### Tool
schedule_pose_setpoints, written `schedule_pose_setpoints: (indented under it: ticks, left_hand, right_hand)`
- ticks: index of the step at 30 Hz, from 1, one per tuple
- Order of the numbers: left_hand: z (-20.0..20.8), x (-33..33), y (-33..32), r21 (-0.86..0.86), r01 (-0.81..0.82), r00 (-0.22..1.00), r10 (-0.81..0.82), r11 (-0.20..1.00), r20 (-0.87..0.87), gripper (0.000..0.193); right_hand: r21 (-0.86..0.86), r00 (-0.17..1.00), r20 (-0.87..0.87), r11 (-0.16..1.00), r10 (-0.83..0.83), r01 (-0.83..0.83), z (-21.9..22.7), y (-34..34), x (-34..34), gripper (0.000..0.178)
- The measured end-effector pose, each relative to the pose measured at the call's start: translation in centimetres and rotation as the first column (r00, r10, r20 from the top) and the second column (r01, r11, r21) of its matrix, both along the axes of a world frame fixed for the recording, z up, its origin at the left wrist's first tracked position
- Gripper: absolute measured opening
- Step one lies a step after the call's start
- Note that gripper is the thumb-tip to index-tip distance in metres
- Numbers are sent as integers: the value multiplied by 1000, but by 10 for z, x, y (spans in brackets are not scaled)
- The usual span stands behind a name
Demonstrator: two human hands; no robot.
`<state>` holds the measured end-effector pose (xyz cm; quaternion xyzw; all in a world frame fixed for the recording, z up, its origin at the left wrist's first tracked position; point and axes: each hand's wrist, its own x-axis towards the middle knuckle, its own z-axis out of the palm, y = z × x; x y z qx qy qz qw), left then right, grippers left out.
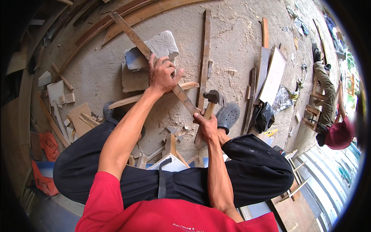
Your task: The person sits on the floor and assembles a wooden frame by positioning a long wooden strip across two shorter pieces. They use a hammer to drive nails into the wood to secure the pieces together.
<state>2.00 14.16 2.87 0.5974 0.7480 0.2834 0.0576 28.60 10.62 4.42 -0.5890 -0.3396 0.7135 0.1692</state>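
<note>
A long, narrow wooden strip (133, 37) slants across in front of me, from the far left down toward my right foot. My left hand (161, 74) is closed over its middle, beside a pale concrete block (163, 43) that lies under the strip. My right hand (208, 127) grips a hammer (211, 103) by its handle, head pointing away from me. The same hand's fingers touch the strip's near end. Beneath the strip, a lighter wooden slat (133, 100) crosses at an angle between my feet.
Another long strip (205, 50) lies on the dusty floor beyond the hammer. Boards (272, 75) and a black plastic bag (264, 117) are to the right. Wood offcuts (83, 116) are scattered at left. Another person (328, 92) is at the far right.
</note>
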Motion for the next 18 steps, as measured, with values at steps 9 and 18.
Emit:
schedule_pose_setpoints:
  ticks: [9, 18]
  left_hand:
    - [7, -9, 3, -115, 51, 997, -58, 992, -57, 48]
    - [6, -19, 14, -242, 125, 975, -165, 962, -151, 63]
  right_hand:
    - [-21, 999, -20, 999, -33, 33, 1, 1, -2, 31]
    - [-14, 1000, 7, 1000, -10, 10, 3, 1, -4, 28]
